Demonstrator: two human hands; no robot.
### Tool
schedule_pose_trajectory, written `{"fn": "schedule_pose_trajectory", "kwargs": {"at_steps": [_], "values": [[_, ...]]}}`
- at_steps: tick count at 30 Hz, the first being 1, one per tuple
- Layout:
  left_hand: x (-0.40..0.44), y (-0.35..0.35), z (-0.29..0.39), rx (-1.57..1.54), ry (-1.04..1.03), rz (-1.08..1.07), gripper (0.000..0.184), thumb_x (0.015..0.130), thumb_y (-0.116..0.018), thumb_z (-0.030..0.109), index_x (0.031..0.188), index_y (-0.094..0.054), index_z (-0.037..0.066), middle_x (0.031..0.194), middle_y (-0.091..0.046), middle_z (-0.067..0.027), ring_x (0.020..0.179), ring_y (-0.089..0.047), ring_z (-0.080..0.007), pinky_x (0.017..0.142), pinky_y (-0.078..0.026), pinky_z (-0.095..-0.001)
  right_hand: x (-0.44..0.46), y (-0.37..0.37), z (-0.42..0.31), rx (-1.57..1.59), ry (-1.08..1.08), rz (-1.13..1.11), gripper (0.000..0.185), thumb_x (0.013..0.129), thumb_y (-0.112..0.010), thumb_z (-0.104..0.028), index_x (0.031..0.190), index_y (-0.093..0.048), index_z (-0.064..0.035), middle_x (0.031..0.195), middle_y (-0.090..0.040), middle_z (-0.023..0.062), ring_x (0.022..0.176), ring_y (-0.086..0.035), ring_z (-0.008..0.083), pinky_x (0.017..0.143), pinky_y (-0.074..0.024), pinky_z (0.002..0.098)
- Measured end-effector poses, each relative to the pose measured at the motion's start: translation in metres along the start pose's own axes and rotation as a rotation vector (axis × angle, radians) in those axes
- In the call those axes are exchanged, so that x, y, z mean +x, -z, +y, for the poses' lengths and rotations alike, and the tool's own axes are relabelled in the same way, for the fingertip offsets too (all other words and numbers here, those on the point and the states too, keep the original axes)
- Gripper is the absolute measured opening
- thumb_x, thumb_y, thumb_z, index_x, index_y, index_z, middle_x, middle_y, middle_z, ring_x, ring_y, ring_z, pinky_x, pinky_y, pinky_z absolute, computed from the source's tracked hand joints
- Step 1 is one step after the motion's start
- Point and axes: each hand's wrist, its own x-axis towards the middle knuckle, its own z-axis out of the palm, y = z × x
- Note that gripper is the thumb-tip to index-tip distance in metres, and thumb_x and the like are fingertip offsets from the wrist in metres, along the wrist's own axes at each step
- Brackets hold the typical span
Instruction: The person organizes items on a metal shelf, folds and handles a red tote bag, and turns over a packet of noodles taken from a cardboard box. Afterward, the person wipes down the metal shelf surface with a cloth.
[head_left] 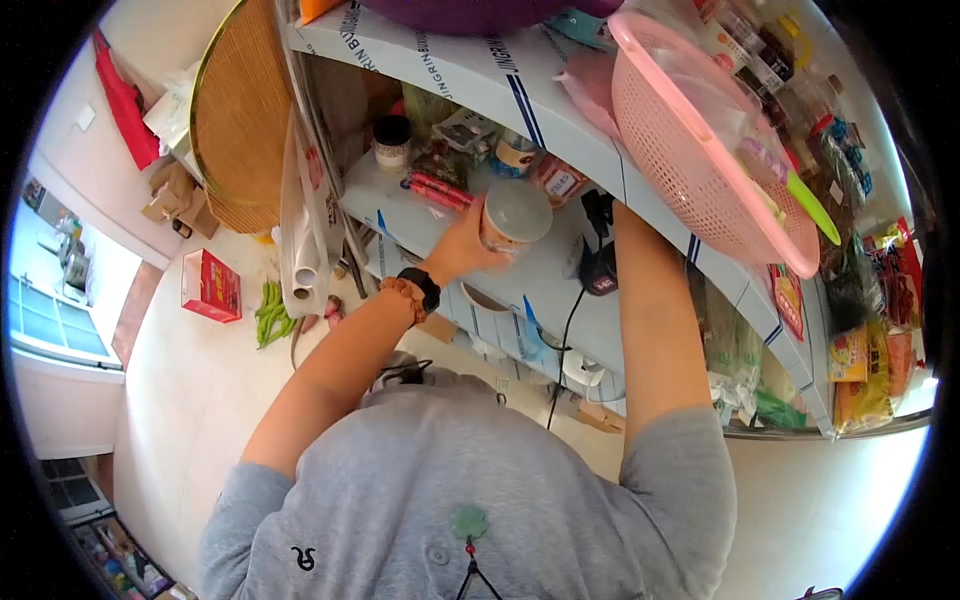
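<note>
My left hand (465, 245), with a dark watch and a beaded bracelet at its wrist, is closed around the side of a clear jar (510, 235) with a pale grey-green lid (520, 208). The jar is upright at the front of the middle shelf (400, 205); whether it touches the shelf I cannot tell. My right forearm (655, 310) reaches under the upper shelf (560, 95), which hides the hand and anything in it. Beside that arm lies a black device (600, 270) with a cable.
Behind the jar stand a dark-lidded jar (392, 142), red-wrapped packets (440, 190) and a blue-labelled jar (512, 155). A pink basket (690, 130) overhangs the upper shelf's edge. On the floor are a red box (211, 286) and green peppers (270, 315).
</note>
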Motion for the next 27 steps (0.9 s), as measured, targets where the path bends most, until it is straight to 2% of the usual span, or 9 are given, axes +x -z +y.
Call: {"fn": "schedule_pose_trajectory", "kwargs": {"at_steps": [4, 9, 20, 25, 27], "values": [[-0.002, -0.003, -0.012, 0.055, -0.016, 0.004, 0.107, 0.059, -0.085, 0.023, 0.142, -0.022, 0.002, 0.130, -0.048, -0.0240, 0.121, -0.048, -0.0394, 0.099, -0.041, -0.0415, 0.037, 0.007, -0.003, -0.029, -0.020, 0.035, 0.081, 0.056, -0.084, -0.035, 0.124, -0.052, -0.0052, 0.126, -0.055, 0.0176, 0.117, -0.051, 0.0313, 0.100, -0.0379, 0.0366], [-0.002, 0.000, -0.003, 0.021, -0.022, -0.015, 0.106, 0.060, -0.085, 0.023, 0.142, -0.021, 0.002, 0.130, -0.048, -0.0238, 0.121, -0.048, -0.0395, 0.099, -0.041, -0.0419, 0.019, 0.010, 0.013, -0.007, -0.020, 0.054, 0.081, 0.057, -0.083, -0.038, 0.125, -0.053, -0.0060, 0.129, -0.053, 0.0174, 0.120, -0.048, 0.0317, 0.102, -0.0361, 0.0371], [0.001, 0.002, 0.003, 0.015, 0.045, -0.052, 0.106, 0.059, -0.086, 0.023, 0.141, -0.022, 0.002, 0.130, -0.048, -0.0258, 0.121, -0.049, -0.0385, 0.098, -0.043, -0.0412, -0.205, 0.041, 0.064, 0.031, -0.096, 0.036, 0.082, 0.060, -0.082, -0.043, 0.128, -0.053, -0.0080, 0.136, -0.048, 0.0169, 0.125, -0.044, 0.0327, 0.105, -0.0320, 0.0383], [0.001, -0.001, -0.002, 0.046, 0.042, -0.060, 0.106, 0.060, -0.086, 0.023, 0.142, -0.023, 0.002, 0.131, -0.048, -0.0237, 0.122, -0.049, -0.0363, 0.100, -0.042, -0.0407, -0.244, 0.028, 0.067, -0.037, -0.179, -0.027, 0.082, 0.061, -0.081, -0.046, 0.129, -0.054, -0.0088, 0.139, -0.047, 0.0167, 0.127, -0.042, 0.0332, 0.107, -0.0302, 0.0388], [0.002, -0.002, -0.003, 0.070, 0.028, -0.052, 0.106, 0.060, -0.086, 0.023, 0.143, -0.023, 0.002, 0.132, -0.047, -0.0226, 0.122, -0.049, -0.0351, 0.100, -0.042, -0.0404, -0.245, 0.046, 0.058, -0.015, -0.243, -0.100, 0.080, 0.063, -0.082, -0.043, 0.128, -0.053, -0.0065, 0.134, -0.050, 0.0180, 0.125, -0.045, 0.0315, 0.106, -0.0314, 0.0370]]}}
